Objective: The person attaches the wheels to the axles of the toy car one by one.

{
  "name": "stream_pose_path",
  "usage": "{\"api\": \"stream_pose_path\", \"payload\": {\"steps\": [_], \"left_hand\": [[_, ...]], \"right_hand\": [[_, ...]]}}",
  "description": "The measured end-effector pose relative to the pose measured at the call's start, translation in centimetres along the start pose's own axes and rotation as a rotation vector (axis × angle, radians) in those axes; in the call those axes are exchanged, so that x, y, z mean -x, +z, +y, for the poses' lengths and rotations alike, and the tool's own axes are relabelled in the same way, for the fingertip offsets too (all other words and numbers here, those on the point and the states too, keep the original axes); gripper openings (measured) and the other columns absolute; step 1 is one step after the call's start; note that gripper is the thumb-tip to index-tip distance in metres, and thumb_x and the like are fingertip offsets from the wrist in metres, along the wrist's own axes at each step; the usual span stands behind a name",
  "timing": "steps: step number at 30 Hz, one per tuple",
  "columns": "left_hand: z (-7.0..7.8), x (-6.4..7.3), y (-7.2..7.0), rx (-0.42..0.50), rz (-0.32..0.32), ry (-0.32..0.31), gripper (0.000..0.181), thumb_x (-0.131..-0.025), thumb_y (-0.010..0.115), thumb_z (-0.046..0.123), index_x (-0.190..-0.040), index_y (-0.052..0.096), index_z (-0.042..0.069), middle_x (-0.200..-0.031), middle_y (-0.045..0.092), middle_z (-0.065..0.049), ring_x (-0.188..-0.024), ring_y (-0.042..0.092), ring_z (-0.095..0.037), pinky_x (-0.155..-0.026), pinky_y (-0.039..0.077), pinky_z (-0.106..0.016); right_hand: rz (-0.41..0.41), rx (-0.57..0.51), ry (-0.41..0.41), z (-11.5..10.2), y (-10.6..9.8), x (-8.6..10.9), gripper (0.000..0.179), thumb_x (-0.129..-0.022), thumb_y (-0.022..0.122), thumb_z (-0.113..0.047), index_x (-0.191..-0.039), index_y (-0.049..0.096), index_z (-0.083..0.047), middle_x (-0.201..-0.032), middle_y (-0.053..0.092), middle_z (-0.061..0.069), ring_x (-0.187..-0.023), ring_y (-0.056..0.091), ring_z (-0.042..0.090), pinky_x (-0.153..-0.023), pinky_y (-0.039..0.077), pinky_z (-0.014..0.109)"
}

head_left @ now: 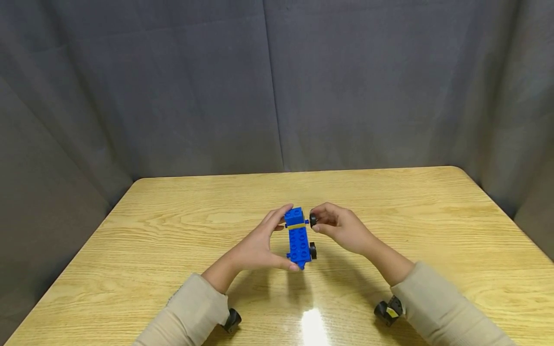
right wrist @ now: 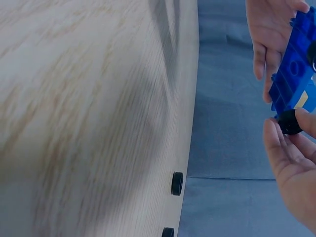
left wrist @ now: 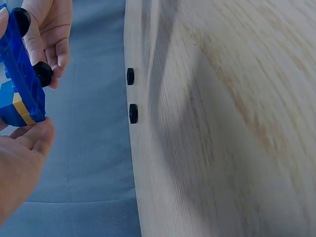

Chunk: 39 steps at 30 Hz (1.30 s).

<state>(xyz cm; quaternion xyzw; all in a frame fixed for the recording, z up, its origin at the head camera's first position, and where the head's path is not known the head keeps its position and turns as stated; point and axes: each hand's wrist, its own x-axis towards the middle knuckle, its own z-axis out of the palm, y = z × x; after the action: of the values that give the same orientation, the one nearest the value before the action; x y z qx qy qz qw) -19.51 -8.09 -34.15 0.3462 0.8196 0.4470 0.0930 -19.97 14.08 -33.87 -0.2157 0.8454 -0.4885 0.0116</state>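
Cloth sleeves point(head_left: 439, 302), studded blue vehicle point(head_left: 298, 242)

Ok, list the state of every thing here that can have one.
Blue toy chassis: held above the table, studs up
Left fingers: gripping the chassis
Pinched wheel: beside a right-side peg, apparently not seated
Right fingers: pinching that wheel
Near-end wheel: fitted to the chassis
Left-side pegs: bare
Two loose wheels: lying on the table

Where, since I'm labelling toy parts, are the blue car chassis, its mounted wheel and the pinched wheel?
Blue car chassis point(head_left: 298, 242): head view, on its studded top.
Mounted wheel point(head_left: 313, 251): head view, on its black tyre.
Pinched wheel point(right wrist: 289, 122): right wrist view, on its black tyre.
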Motion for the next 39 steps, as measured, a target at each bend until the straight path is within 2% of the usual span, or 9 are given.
{"api": "stream_pose_path", "payload": {"steps": [5,12,17,24,31,39], "left_hand": [[-0.1,0.0,0.0,-0.006,-0.006,0.015,0.102,-0.06,0.076,0.038,-0.136,0.008,0.037,-0.138,0.015,0.007,-0.12,0.028,-0.021,-0.094,0.028,-0.044],[-0.1,-0.1,0.0,-0.018,-0.013,0.07,0.104,-0.059,0.079,0.032,-0.136,0.009,0.034,-0.138,0.015,0.007,-0.122,0.026,-0.018,-0.095,0.027,-0.041],[-0.2,-0.2,0.0,-0.049,-0.019,0.095,0.104,-0.059,0.079,0.031,-0.136,0.009,0.034,-0.138,0.014,0.009,-0.123,0.024,-0.014,-0.096,0.027,-0.035],[-0.2,-0.2,-0.2,-0.103,-0.002,0.137,0.107,-0.057,0.08,0.031,-0.137,0.009,0.034,-0.139,0.015,0.012,-0.125,0.018,-0.006,-0.098,0.024,-0.029],[-0.3,0.0,-0.2,-0.08,0.021,0.193,0.107,-0.055,0.082,0.029,-0.137,0.013,0.032,-0.137,0.022,0.012,-0.123,0.023,-0.006,-0.097,0.026,-0.031],[-0.5,0.0,-0.2,-0.033,0.025,0.196,0.108,-0.054,0.082,0.025,-0.137,0.015,0.031,-0.137,0.024,0.011,-0.123,0.026,-0.01,-0.096,0.026,-0.035]], "right_hand": [[-0.002,-0.01,-0.003,0.1,0.1,0.0,0.029,-0.085,0.055,-0.011,-0.112,0.051,-0.001,-0.102,0.055,0.01,-0.089,0.054,0.021,-0.074,0.046,0.034],[-0.008,-0.035,-0.013,0.2,0.2,-0.1,0.028,-0.084,0.056,-0.01,-0.111,0.051,-0.001,-0.103,0.055,0.012,-0.089,0.056,0.022,-0.074,0.046,0.034],[-0.008,-0.054,-0.023,0.1,0.3,-0.1,0.028,-0.084,0.056,-0.009,-0.11,0.051,0.001,-0.103,0.054,0.014,-0.087,0.056,0.023,-0.073,0.047,0.034],[0.032,-0.065,-0.023,-0.4,0.4,0.2,0.026,-0.083,0.057,-0.008,-0.107,0.052,0.002,-0.098,0.056,0.013,-0.085,0.056,0.022,-0.072,0.047,0.033],[0.084,-0.071,-0.029,-1.0,0.8,0.6,0.024,-0.081,0.058,-0.004,-0.103,0.054,0.005,-0.095,0.059,0.014,-0.085,0.058,0.022,-0.072,0.047,0.031],[0.131,-0.089,-0.039,-1.2,1.0,0.6,0.022,-0.079,0.059,-0.001,-0.099,0.056,0.007,-0.091,0.061,0.015,-0.08,0.06,0.021,-0.069,0.048,0.027]]}}
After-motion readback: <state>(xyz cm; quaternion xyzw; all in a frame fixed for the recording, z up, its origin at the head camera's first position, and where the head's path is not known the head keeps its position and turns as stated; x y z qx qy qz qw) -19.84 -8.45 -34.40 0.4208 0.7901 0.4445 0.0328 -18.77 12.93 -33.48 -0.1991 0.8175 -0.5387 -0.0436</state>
